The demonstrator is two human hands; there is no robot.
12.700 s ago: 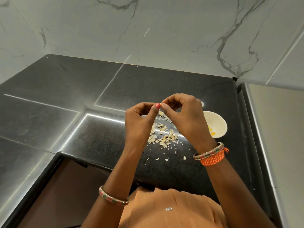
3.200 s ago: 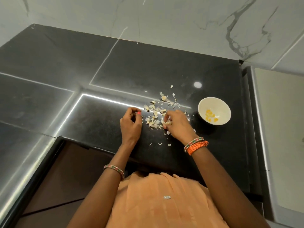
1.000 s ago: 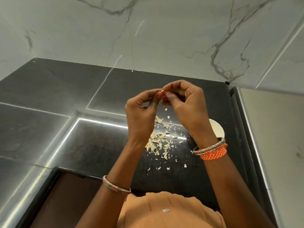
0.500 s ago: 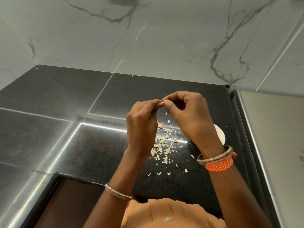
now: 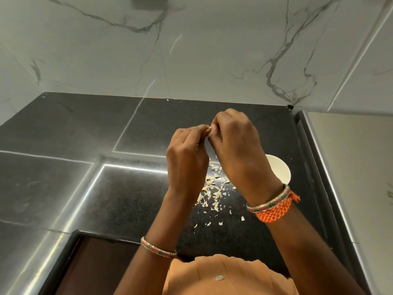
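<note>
Left hand [image 5: 187,158], right hand [image 5: 234,145]: fingertips of both pinch small piece [image 5: 210,128], held above peel heap [image 5: 212,188] so husk falls there. White bowl [image 5: 278,169] near right edge of counter [image 5: 127,199], probably for peeled pieces.

Small pale piece [image 5: 210,128], pinched between two hands.
The piece is tiny and light-coloured. Only a sliver shows between the fingertips, so its shape cannot be told. The left hand [image 5: 187,162] pinches it from the left and the right hand [image 5: 236,150] from the right, fingertips meeting on it. It is held in the air over the black counter [image 5: 127,199], above the scattered peel flakes [image 5: 212,188].
</note>
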